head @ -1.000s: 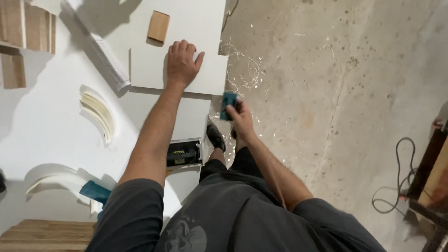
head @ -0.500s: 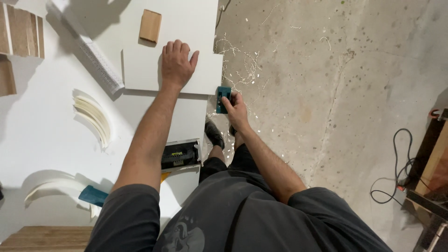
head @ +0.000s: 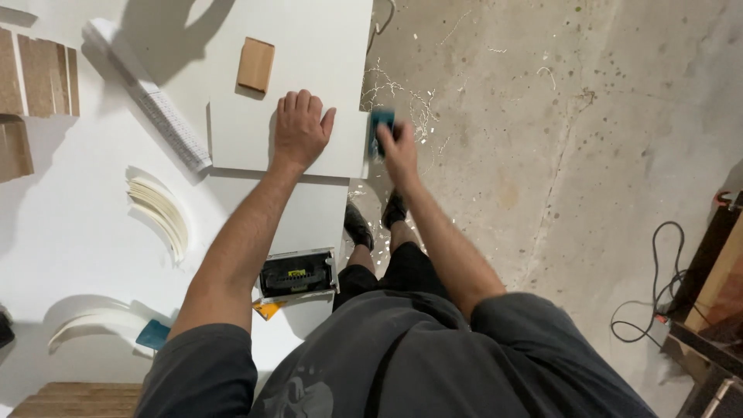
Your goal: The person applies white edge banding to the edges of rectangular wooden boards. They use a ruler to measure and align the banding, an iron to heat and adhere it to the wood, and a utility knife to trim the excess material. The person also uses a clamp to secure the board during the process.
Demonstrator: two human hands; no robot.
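My left hand (head: 299, 131) lies flat, fingers spread, on a white board (head: 309, 46) resting on the white worktable (head: 70, 232). My right hand (head: 398, 149) is closed around a small teal tool (head: 380, 124) held against the board's right edge; the hand is blurred by motion. A small tan wooden block (head: 255, 65) sits on the board above my left hand.
A long white ruler-like strip (head: 151, 97) lies left of the board. Curved white strips (head: 159, 209) and another arc (head: 77, 325) lie on the table. A black tool case (head: 298, 272) sits near the table edge. White shavings (head: 402, 97) litter the concrete floor. A cable (head: 658, 294) lies at right.
My right hand has slid the teal tool farther along the board's edge, away from me. My left hand stays pressed on the board.
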